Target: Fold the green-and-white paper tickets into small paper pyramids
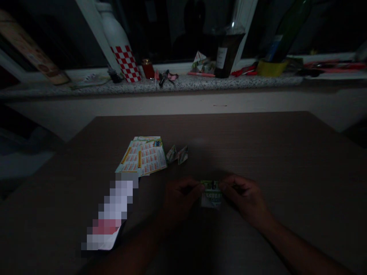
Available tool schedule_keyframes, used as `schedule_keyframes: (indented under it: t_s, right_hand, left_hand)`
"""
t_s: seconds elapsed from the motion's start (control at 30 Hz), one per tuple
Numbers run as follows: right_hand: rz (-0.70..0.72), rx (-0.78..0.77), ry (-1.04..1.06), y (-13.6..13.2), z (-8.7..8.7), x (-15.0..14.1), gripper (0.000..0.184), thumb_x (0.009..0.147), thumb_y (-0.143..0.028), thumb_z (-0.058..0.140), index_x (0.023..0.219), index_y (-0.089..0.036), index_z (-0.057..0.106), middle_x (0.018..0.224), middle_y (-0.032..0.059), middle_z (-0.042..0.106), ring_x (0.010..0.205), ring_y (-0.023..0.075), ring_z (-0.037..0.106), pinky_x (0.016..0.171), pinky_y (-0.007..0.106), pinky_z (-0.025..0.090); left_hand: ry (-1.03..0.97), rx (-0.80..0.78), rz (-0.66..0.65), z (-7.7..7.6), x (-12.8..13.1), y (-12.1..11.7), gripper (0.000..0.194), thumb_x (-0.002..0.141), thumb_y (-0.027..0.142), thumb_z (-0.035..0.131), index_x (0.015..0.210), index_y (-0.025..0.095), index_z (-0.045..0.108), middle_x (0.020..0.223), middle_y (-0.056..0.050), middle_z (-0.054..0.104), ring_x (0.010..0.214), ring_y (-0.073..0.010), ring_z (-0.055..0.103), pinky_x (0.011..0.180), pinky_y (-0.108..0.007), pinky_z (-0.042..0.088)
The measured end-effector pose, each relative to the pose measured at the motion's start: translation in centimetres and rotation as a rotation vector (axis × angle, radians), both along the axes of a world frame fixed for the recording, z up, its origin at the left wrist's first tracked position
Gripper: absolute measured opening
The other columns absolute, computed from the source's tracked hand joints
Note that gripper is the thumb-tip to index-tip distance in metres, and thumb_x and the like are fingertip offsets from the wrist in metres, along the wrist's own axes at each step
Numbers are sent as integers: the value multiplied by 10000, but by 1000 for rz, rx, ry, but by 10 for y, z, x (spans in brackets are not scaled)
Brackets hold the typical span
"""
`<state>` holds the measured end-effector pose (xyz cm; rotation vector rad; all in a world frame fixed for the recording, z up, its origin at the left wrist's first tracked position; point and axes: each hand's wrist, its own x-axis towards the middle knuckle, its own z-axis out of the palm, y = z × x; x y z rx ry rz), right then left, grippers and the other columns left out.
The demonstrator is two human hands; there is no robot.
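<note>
A small folded piece of printed paper [211,194], green and white with lettering, is held between my two hands just above or on the dark wooden table. My left hand [182,194] pinches its upper left edge between thumb and fingers. On the opposite side, my right hand [242,193] pinches the upper right edge the same way. Two small folded paper shapes [177,154] stand farther back, to the left of the hands. Beside them lies a fanned stack of printed paper tickets [151,156].
A phone-like device with a blurred bright screen [114,214] lies left of my left forearm. Beyond the table [258,145], a speckled windowsill [186,83] carries a red-checked white bottle [126,61], a dark labelled cup [226,55], a green bottle [289,30] and a yellow roll [271,68].
</note>
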<state>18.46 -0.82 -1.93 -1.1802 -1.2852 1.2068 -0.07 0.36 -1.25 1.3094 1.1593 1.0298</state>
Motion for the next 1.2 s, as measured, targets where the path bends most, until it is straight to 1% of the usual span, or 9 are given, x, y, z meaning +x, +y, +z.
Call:
schedule_keyframes:
  t_s: [0.13,0.3,0.4,0.57,0.73,0.87,1.0,1.1,1.2]
  right_hand:
    - [32,-46,25,1,-2,0,219,780,-373,653,734,-159,662,584,-11,567,534,106,493,501,208,390]
    - [47,-1,-21,1,-1,0,220,789,-340,653,668,-157,653,580,-5,585,544,104,509,520,207,407]
    - [35,15,-33,1,2,-1,223,785,-343,656,663,-157,653,578,-3,591,542,107,519,517,207,415]
    - [73,-35,-24,1,2,-1,237,792,-387,641,710,-167,673,626,14,637,575,132,564,545,228,455]
    - [80,4,-91,1,-1,0,258,788,-380,648,649,-163,663,588,11,612,547,128,542,521,230,437]
    - [59,9,-92,1,-1,0,247,787,-352,655,640,-154,663,576,6,607,528,112,526,510,216,426]
    - [73,-19,-64,1,0,0,240,787,-353,655,650,-156,675,567,2,619,508,103,527,493,206,423]
    - [108,-29,-64,2,0,-1,234,784,-369,657,691,-158,698,602,15,653,526,115,557,502,215,443]
    - [98,-19,-104,2,0,-1,237,770,-374,670,683,-157,705,607,29,670,530,129,574,500,228,458]
  left_hand:
    - [-30,-18,15,-2,-1,2,142,745,274,688,677,149,698,626,3,622,597,-107,537,553,-193,411]
    - [-64,-47,14,-4,-1,2,148,748,280,688,681,149,693,635,6,627,607,-107,545,568,-193,422]
    - [-52,-35,8,-3,-2,1,170,752,297,686,671,147,689,623,10,614,599,-106,534,562,-194,415]
    - [-34,-78,41,2,-2,2,170,733,301,697,666,145,692,635,2,628,622,-121,548,581,-207,423]
    - [-46,-119,76,7,1,2,182,700,300,713,622,140,677,572,18,597,560,-105,514,543,-200,400]
    - [-48,-104,55,3,0,2,192,717,314,704,645,137,685,587,15,604,571,-104,519,549,-198,397]
    - [-62,-114,61,-1,-2,3,189,715,328,711,675,143,699,599,16,610,580,-106,524,548,-198,396]
    - [-61,-114,82,1,-1,4,179,710,315,714,663,143,697,605,12,621,589,-113,537,560,-205,410]
    - [-56,-113,91,4,-1,4,175,698,306,718,642,142,694,599,7,630,583,-119,545,561,-211,417]
